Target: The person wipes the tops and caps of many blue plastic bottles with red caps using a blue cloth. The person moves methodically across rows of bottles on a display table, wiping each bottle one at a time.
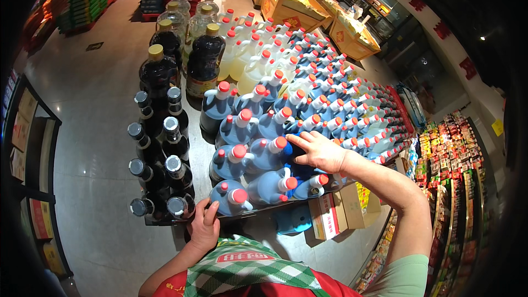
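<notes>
At the front edge of the display stand, my left hand (205,223) touches the side of a jug of dark liquid (226,202) with a red cap and a handle. Its fingers are bent; whether they grip the jug is unclear. My right hand (321,152) reaches across the front rows, its fingers around a blue cloth (287,149) between the jugs. Part of that cloth hangs down among them. Close to the right fingertips stands another red-capped jug (266,153). Dark glass bottles (175,169) with grey caps stand in two columns left of my left hand.
Large yellow-capped bottles (202,66) and pale-liquid jugs (251,76) stand farther back. An open cardboard box (350,210) and a blue plastic stool (295,219) are on the floor at front right. Shelving (31,173) stands left; packed goods (449,165) fill racks at right.
</notes>
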Action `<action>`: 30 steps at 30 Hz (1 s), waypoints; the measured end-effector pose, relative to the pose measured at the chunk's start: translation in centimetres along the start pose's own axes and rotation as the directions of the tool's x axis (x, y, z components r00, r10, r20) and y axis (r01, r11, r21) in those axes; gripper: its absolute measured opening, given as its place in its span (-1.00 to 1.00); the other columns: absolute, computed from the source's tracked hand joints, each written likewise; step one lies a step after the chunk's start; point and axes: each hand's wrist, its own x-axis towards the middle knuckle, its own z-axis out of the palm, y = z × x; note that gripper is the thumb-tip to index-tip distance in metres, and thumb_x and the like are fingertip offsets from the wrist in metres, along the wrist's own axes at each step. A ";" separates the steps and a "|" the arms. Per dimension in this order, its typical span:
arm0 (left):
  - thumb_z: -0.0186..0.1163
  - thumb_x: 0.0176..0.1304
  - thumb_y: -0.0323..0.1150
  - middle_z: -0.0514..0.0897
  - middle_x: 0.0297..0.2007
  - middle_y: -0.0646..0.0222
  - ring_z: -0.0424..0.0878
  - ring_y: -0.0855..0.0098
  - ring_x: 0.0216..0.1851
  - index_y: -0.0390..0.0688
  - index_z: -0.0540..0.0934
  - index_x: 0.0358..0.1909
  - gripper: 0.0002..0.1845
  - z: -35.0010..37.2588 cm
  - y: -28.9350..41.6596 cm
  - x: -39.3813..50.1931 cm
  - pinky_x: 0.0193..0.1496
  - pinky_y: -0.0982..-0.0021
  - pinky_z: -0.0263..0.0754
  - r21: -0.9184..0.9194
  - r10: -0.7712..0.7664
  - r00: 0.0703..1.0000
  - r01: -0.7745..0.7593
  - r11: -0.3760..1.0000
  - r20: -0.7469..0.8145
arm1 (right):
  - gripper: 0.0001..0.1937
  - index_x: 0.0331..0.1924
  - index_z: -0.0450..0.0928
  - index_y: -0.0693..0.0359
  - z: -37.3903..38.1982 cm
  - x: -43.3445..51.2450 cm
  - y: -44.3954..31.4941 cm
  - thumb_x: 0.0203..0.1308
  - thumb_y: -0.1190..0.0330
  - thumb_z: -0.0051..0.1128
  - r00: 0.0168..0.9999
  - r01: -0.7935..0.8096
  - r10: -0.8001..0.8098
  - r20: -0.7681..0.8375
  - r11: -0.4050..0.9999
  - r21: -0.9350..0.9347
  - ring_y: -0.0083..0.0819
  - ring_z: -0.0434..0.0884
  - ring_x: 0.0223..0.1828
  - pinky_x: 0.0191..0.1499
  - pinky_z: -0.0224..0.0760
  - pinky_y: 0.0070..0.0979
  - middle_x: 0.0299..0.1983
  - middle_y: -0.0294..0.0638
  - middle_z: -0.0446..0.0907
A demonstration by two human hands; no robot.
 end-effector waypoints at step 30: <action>0.30 -0.03 -0.74 0.46 0.22 0.02 0.66 0.02 -0.08 0.09 0.28 0.43 -0.07 0.2 -0.9 -0.3 -0.13 0.16 0.62 -0.026 0.020 1.000 -0.020 0.999 0.004 | -0.64 -0.05 0.73 0.06 2.2 -1.8 0.1 -0.02 0.51 0.39 0.781 -0.134 0.529 -0.332 0.661 0.738 -0.02 0.36 0.48 0.51 0.16 -0.14 0.44 -0.05 0.42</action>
